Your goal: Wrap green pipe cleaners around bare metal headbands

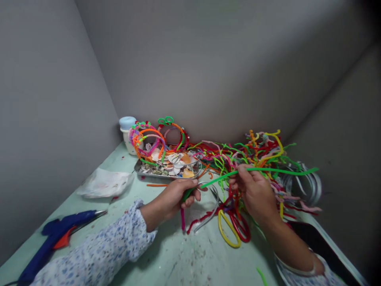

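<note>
My left hand (178, 194) is closed around one end of a long green pipe cleaner (279, 171) and a grey headband (212, 210) that curves down to the table. My right hand (254, 188) pinches the same green pipe cleaner farther along, its free end reaching right over a heap of many-coloured pipe cleaners (253, 153). Scissors with yellow and red handles (230, 228) lie on the table just below both hands.
A metal tray (139, 169) of shells stands behind my left hand, with wrapped headbands (149, 139) and a white jar (127, 133) beyond. A blue glue gun (56, 234) and a plastic bag (102, 182) lie at left. Grey headbands (306, 184) lie at right.
</note>
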Available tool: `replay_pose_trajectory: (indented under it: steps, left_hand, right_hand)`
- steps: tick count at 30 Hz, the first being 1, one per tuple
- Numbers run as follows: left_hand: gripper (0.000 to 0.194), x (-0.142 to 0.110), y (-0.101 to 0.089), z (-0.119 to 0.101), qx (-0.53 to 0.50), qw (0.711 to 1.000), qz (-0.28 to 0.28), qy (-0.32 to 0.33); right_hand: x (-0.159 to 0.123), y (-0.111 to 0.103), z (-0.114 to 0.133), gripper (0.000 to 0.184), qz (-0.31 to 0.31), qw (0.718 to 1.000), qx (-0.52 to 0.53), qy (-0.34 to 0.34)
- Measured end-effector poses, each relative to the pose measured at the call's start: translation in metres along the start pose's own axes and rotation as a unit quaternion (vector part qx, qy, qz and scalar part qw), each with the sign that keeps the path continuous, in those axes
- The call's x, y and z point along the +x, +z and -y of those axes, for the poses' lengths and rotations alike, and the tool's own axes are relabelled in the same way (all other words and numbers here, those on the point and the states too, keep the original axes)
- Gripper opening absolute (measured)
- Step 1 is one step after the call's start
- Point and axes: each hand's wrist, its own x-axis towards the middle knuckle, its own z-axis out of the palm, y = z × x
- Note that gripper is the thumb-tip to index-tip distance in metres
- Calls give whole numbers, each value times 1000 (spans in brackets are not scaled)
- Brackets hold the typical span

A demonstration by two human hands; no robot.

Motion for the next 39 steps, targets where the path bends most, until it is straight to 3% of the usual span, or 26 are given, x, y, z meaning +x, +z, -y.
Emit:
replay_pose_trajectory:
  steps: [7, 10, 13, 16, 20, 25, 32, 39]
  left_hand:
    - [21, -4, 2, -1, 41, 998, 48, -24]
    - [20, -5, 4, -2, 29, 997, 56, -33]
    - [21, -8, 9, -3, 20, 996, 72, -41]
    - [21, -13, 15, -4, 17, 996, 74, -54]
    - [21, -17, 20, -5, 0, 995, 84, -59]
    - [30, -18, 21, -5, -41, 993, 85, -70]
    - [14, -2, 12, 12, -58, 998, -7, -10]
    - [17, 7, 6, 28, -16, 999, -32, -18]
  right_hand:
    - [-5, 4, 1, 31, 31, 999, -31, -3]
    - [-12, 8, 8, 32, 115, 989, -89, -12]
    - [-20, 13, 11, 26, 195, 965, -157, -71]
    - [-27, 17, 11, 14, 240, 948, -169, -122]
    - [-30, 19, 14, 11, 263, 943, -161, -124]
    - [-30, 17, 19, 15, 236, 954, -176, -62]
    - [-17, 12, -2, 25, 216, 964, -124, 98]
    - [-11, 8, -25, 24, 212, 963, -112, 126]
